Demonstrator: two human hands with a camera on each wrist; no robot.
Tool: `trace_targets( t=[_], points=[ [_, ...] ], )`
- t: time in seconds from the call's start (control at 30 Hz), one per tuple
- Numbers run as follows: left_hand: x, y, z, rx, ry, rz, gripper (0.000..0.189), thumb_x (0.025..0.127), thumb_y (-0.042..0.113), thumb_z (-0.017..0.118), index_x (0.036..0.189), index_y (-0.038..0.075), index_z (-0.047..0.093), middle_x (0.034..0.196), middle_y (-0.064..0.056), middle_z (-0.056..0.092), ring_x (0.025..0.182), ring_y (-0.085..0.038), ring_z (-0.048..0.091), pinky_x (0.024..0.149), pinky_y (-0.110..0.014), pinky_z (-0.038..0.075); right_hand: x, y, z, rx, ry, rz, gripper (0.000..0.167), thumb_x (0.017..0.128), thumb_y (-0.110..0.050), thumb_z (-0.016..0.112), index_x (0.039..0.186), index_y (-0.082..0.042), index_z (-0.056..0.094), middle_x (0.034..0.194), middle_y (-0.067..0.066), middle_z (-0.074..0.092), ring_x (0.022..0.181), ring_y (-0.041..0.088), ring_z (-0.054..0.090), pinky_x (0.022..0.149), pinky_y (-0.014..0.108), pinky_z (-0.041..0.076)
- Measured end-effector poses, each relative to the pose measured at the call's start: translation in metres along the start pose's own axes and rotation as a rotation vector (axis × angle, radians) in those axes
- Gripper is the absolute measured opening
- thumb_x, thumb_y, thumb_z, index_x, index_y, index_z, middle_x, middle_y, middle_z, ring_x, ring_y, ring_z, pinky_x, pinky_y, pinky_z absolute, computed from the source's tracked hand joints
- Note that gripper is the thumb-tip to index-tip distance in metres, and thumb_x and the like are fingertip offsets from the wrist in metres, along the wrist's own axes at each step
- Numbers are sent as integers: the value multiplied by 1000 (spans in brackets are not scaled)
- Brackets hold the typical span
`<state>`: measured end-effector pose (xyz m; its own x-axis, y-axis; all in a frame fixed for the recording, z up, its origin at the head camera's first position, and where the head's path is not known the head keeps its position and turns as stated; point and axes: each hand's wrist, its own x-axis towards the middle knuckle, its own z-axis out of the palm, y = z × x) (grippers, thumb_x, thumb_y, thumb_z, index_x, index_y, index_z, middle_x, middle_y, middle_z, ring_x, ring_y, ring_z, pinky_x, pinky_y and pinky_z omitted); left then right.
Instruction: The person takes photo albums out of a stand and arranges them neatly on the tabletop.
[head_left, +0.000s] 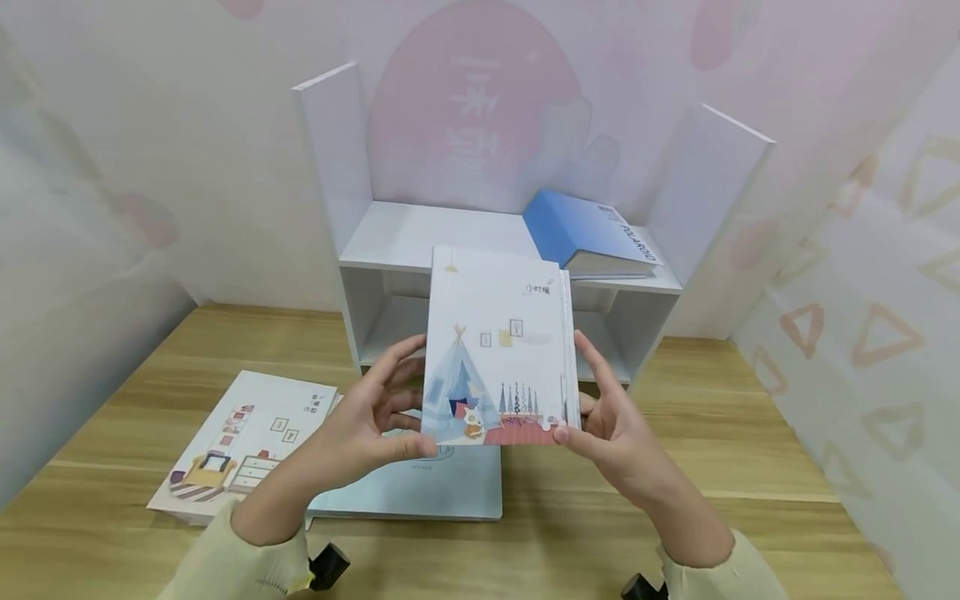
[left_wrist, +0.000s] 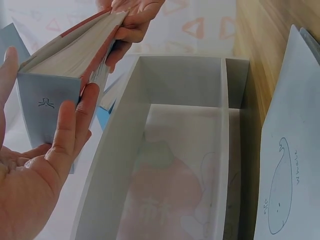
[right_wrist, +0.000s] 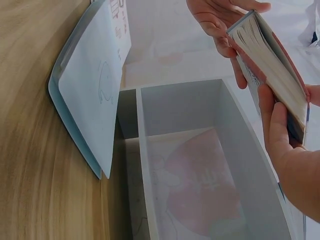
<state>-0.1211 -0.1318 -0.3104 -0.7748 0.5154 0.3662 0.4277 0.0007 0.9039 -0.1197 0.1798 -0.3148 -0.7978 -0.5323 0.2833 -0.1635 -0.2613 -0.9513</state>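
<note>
Wooden tabletop (head_left: 577,533), white shelf (head_left: 427,229).
Left hand (head_left: 367,421) and right hand (head_left: 618,433) gripped the tent book (head_left: 498,358); a loose grip could have dropped it onto the pale blue book (head_left: 420,492).

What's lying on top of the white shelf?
On the white shelf, a blue book lies toward the right. What is beneath it, or hidden behind the held book, cannot be seen.
</note>
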Motion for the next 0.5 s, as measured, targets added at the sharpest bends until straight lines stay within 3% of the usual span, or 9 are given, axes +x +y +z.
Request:
trace_targets(
  t=[0.5],
  points=[
    [-5, -7, 9, -47, -36, -28, 95, 85, 21, 79, 156, 10, 17, 150, -26, 39, 115, -14, 65, 87, -31, 58, -12, 3, -4, 7, -20, 25, 103, 91, 14, 56, 160, -24, -11, 142, 13, 51, 118, 16, 63, 92, 25, 55]
  ],
)
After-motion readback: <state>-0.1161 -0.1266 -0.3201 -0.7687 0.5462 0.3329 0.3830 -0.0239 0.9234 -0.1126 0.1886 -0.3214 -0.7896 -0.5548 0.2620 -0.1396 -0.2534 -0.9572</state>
